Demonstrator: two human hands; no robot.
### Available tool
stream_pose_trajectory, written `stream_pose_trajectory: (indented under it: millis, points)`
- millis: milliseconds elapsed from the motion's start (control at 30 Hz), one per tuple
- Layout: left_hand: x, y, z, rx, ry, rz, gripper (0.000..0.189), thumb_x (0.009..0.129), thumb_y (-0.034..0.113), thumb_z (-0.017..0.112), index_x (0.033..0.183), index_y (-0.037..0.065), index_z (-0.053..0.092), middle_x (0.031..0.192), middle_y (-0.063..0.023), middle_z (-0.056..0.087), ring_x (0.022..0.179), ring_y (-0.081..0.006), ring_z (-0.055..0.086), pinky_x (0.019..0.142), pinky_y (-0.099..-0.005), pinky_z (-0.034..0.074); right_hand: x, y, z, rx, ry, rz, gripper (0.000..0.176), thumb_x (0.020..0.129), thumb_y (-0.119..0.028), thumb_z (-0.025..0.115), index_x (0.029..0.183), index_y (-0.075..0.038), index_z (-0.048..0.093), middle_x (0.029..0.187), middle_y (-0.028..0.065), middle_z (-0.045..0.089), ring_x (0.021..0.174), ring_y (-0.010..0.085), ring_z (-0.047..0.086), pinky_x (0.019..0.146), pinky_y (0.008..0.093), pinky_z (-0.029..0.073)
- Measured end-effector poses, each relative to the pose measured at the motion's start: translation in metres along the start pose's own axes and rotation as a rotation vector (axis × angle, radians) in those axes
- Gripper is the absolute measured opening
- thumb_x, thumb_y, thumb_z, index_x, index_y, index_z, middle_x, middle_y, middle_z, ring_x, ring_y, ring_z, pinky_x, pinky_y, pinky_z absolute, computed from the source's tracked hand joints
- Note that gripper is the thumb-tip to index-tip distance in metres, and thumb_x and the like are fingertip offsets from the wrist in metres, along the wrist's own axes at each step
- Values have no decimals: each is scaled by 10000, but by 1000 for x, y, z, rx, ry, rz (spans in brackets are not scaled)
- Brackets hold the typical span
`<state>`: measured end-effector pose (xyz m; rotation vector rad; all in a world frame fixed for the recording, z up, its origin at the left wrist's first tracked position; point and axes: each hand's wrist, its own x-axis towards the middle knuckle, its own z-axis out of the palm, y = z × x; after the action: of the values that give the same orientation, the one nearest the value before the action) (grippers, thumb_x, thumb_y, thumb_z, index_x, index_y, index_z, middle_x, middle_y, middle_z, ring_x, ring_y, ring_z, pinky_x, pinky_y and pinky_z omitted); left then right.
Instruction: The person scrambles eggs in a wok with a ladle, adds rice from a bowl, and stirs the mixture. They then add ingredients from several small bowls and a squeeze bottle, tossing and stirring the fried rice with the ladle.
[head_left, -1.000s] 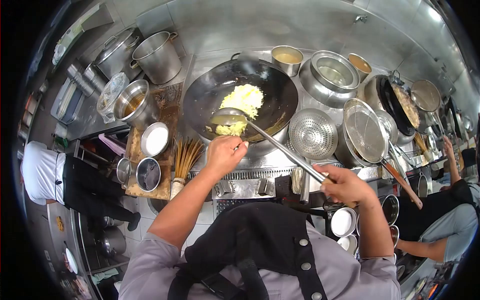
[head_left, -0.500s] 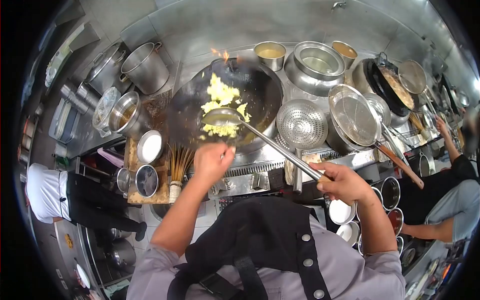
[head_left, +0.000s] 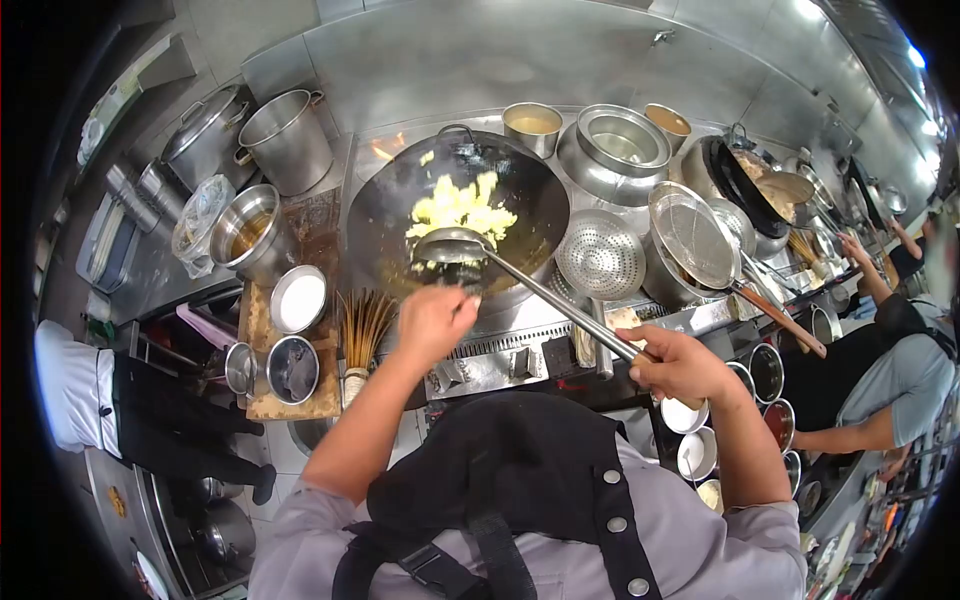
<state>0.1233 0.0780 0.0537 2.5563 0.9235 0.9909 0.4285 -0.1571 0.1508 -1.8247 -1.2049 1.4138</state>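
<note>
- Two hands at work, head view: left hand point(head_left: 432, 322) clenched on the near rim of the wok point(head_left: 385, 225); exact grip hidden under the knuckles.
- Right hand point(head_left: 680, 365) grasps the long handle of the ladle point(head_left: 540, 293); ladle bowl sits inside the wok, near side.
- Yellow egg point(head_left: 460, 205) heaped mid-wok, just beyond the ladle bowl.
- Small flame point(head_left: 385, 148) at the wok's far-left edge.
- Perforated strainer point(head_left: 600, 255) just right of the wok; bamboo brush point(head_left: 362, 325) near left.

One camera, worn on the person's head, looks forward and steeply down, close over the wok point(head_left: 385, 225) at the near edge of the counter point(head_left: 545, 335).
</note>
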Motion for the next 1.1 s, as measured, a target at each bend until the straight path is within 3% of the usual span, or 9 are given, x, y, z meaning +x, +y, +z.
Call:
stream_pose_trajectory:
  millis: [100,167,233,467,600,767,933,1000,1100]
  points:
    - [15,-30,42,-102,165,86,361,889,317,698,644,70,603,651,-156,608,650,-379,612,646,-508,482,26,-26,29,-204,141,11,618,942,-116,660,1530,-91,471,771,23,640,596,109,580,531,284,471]
    - [-26,-18,42,-68,70,86,362,884,311,702,630,75,598,635,-152,599,640,-376,608,644,-510,480,109,42,59,-406,360,-331,607,965,-150,641,1536,-87,447,753,24,616,607,131,577,555,306,485]
    - [-75,-10,35,-26,18,110,378,875,305,711,594,87,581,584,-146,566,609,-369,590,630,-510,469,84,16,81,-88,314,-109,599,977,-140,644,1535,-80,434,729,28,584,607,130,561,579,317,497]
    - [1,-20,17,-117,4,-14,370,893,324,681,661,44,613,664,-169,619,649,-388,615,622,-521,469,51,132,159,-86,728,-536,543,938,-75,732,1440,-73,526,729,20,539,640,89,474,617,253,437]
    - [20,-38,41,-104,41,-3,347,877,308,696,666,43,622,664,-166,627,655,-386,626,634,-509,482,54,133,166,107,546,-240,567,936,-62,726,1460,-59,508,779,29,590,699,73,513,656,239,455]
    - [37,-51,52,-101,128,50,311,870,270,714,676,48,618,665,-158,631,654,-385,625,643,-501,484,30,157,167,234,836,-135,611,942,-94,718,1503,-88,475,799,49,633,728,69,548,688,258,495]
    - [47,-49,60,-75,149,59,299,874,233,733,687,35,608,667,-166,618,651,-386,613,612,-488,468,28,202,155,-275,899,58,526,962,-111,700,1458,-77,530,844,52,687,700,135,627,672,315,532]
    - [47,-47,62,-67,149,40,297,870,215,737,681,35,595,664,-166,608,644,-386,607,599,-487,462,44,251,163,479,792,38,502,951,-110,691,1437,-103,565,830,77,650,671,145,612,644,332,539]
    - [48,-48,66,-38,153,66,291,848,210,747,675,44,583,669,-153,617,637,-371,602,604,-485,466,100,364,154,635,726,33,526,929,-149,691,1432,-64,562,928,136,693,797,222,675,750,372,559]
